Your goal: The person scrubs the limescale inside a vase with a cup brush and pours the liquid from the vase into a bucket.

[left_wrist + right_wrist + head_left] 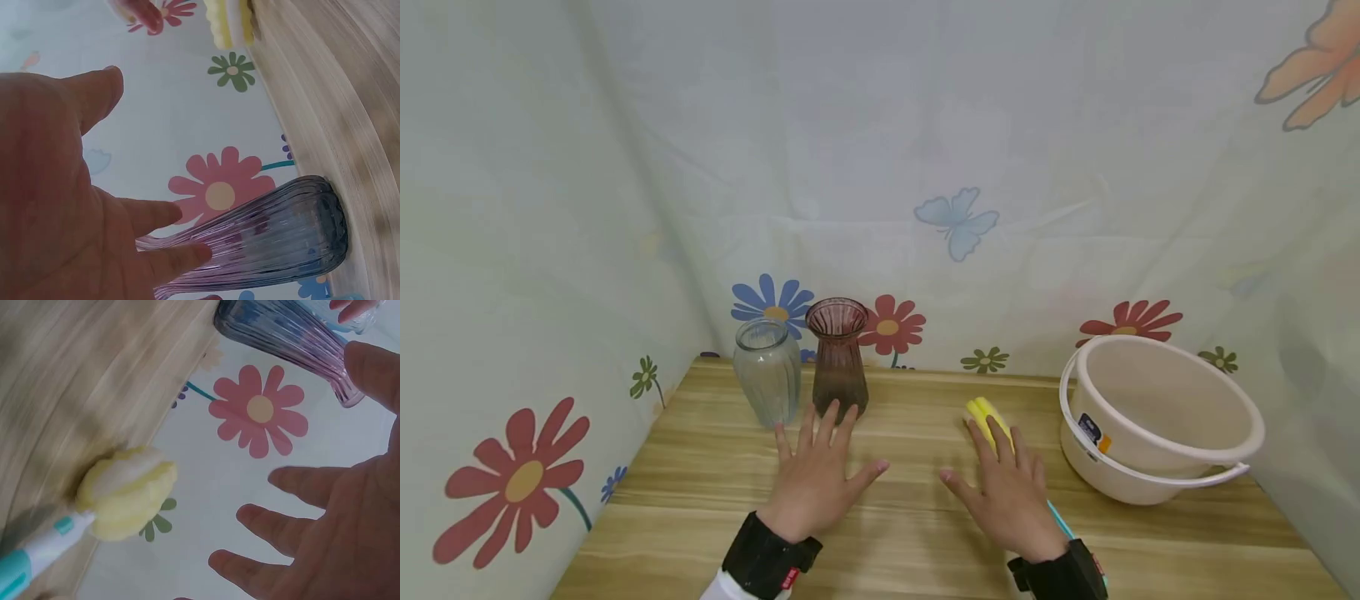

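My left hand [811, 483] is held over the table with its fingers spread, holding nothing. Just beyond its fingertips stand a clear glass vase [767, 375] and a purple-grey ribbed glass vase [839, 367], both upright. The left wrist view shows the ribbed vase [281, 237] behind the fingers. My right hand [1011, 500], fingers also spread and grasping nothing, hovers above a sponge bottle brush [988, 412] lying on the table. In the right wrist view the brush has a yellow and white sponge head [134, 494] and a white and teal handle [37, 559], apart from the fingers.
At the right stands a white bucket or basin [1150, 442] with a handle and a label on its side. The wooden table [910, 550] backs onto a hanging flower-print cloth [850, 167], which also closes in the left and right sides.
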Demonstrator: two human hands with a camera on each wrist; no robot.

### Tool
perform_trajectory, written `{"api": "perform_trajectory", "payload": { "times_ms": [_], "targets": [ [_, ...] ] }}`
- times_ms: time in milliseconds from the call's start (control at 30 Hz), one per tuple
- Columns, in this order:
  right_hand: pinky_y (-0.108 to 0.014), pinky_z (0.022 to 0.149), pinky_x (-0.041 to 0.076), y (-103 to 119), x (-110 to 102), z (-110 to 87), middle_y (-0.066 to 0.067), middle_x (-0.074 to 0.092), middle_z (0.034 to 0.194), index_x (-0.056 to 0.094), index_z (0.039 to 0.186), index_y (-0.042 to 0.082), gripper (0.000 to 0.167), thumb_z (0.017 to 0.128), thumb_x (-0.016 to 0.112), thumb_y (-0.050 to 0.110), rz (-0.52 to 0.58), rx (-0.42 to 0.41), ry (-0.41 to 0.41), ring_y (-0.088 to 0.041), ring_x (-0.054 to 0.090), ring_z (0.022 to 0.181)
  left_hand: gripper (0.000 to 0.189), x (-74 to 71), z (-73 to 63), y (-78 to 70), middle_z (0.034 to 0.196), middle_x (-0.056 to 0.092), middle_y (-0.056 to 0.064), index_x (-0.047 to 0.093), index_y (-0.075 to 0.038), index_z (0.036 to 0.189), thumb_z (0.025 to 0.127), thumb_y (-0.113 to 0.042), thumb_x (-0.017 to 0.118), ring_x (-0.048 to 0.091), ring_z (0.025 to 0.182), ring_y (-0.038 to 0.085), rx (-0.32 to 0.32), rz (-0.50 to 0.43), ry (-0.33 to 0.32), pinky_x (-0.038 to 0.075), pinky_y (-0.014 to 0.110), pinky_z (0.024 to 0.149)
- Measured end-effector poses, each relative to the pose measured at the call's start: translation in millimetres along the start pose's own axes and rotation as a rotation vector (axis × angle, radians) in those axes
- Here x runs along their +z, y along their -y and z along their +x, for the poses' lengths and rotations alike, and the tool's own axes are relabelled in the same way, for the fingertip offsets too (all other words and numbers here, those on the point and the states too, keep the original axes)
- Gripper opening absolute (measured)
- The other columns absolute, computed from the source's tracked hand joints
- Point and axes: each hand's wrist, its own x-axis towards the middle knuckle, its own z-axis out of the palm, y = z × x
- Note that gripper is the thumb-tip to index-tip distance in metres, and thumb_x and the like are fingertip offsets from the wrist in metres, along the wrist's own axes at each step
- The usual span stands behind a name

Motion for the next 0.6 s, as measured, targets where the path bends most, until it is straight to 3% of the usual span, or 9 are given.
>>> {"api": "perform_trajectory", "payload": {
  "times_ms": [133, 233, 400, 600],
  "targets": [
    [-0.083, 0.114, 0.004, 3, 1, 2.0, -0.022, 0.016, 0.172, 0.017, 0.166, 0.012, 0.092, 0.1, 0.056, 0.063, 0.071, -0.011, 0.03, -0.053, 0.005, 0.156, 0.091, 1.8, 5.1, 5.5, 0.169, 0.031, 0.015, 0.031, -0.016, 0.163, 0.096, -0.072, 0.054, 0.022, 0.156, 0.048, -0.017, -0.026, -0.003, 0.006, 0.084, 0.115],
    [-0.079, 0.117, 0.011, 6, 5, 3.8, -0.02, 0.019, 0.171, 0.017, 0.166, 0.012, 0.092, 0.1, 0.056, 0.063, 0.154, -0.048, 0.027, -0.051, 0.012, 0.157, 0.094, 2.6, 10.5, 11.6, 0.168, 0.032, 0.015, 0.026, -0.015, 0.165, 0.095, -0.075, 0.051, 0.026, 0.156, 0.046, -0.035, -0.081, -0.001, 0.01, 0.084, 0.114],
    [-0.073, 0.118, 0.026, 14, 17, 4.5, -0.019, 0.025, 0.17, 0.022, 0.165, 0.013, 0.087, 0.1, 0.059, 0.058, 0.379, -0.072, 0.058, -0.045, 0.022, 0.156, 0.098, 3.2, 16.3, 22.0, 0.167, 0.032, 0.019, 0.023, -0.014, 0.165, 0.094, -0.075, 0.053, 0.03, 0.154, 0.045, -0.078, -0.314, 0.022, 0.021, 0.077, 0.117],
    [-0.068, 0.115, 0.034, 34, 28, 6.4, -0.014, 0.043, 0.16, 0.035, 0.16, 0.019, 0.068, 0.103, 0.062, 0.044, 0.703, -0.011, 0.13, -0.04, 0.038, 0.149, 0.094, 4.8, 15.4, 38.9, 0.163, 0.039, 0.019, 0.023, -0.011, 0.164, 0.096, -0.064, 0.061, 0.042, 0.148, 0.043, -0.139, -0.567, 0.0, 0.039, 0.065, 0.114]
  ]
}}
